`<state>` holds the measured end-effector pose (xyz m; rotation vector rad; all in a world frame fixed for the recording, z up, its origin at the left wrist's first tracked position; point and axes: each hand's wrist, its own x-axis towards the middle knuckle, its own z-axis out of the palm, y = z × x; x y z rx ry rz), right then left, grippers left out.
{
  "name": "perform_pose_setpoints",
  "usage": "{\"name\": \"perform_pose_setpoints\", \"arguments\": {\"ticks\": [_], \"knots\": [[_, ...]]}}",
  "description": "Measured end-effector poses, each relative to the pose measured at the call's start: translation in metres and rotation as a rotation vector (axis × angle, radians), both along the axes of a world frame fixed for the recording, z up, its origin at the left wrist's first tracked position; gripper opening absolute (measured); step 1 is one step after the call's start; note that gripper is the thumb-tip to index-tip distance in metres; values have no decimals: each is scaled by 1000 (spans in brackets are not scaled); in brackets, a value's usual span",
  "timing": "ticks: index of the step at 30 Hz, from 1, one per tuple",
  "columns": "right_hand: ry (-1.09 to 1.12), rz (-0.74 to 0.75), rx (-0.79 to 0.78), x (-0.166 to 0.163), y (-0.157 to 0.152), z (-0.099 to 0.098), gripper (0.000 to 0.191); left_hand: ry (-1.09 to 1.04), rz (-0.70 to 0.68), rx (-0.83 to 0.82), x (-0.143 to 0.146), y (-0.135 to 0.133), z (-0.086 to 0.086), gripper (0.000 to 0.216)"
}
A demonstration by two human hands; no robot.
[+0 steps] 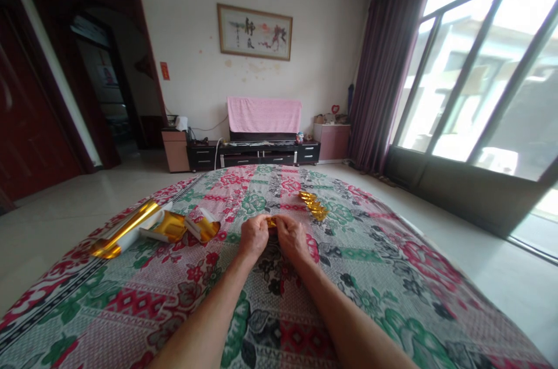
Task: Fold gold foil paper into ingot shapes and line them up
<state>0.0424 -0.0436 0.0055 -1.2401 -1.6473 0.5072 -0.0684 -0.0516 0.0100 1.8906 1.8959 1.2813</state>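
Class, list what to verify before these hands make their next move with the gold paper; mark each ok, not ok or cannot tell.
1. Left hand pinches the gold piece: ok.
2. Right hand pinches it too: ok.
3. Edges of the piece line up: cannot tell, the fingers hide most of it.
4. Gold foil sheets lie in sight at the left: ok.
5. Pile of gold shapes sits apart from both hands: ok.
6. Patterned cloth lies flat under the hands: ok.
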Motion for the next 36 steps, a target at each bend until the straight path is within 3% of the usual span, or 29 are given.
{"name": "perform_pose_setpoints", "arguments": {"ticks": [36], "knots": [[6, 1, 7, 0, -2, 1, 34, 15, 39, 25, 5, -2, -4, 31]]}}
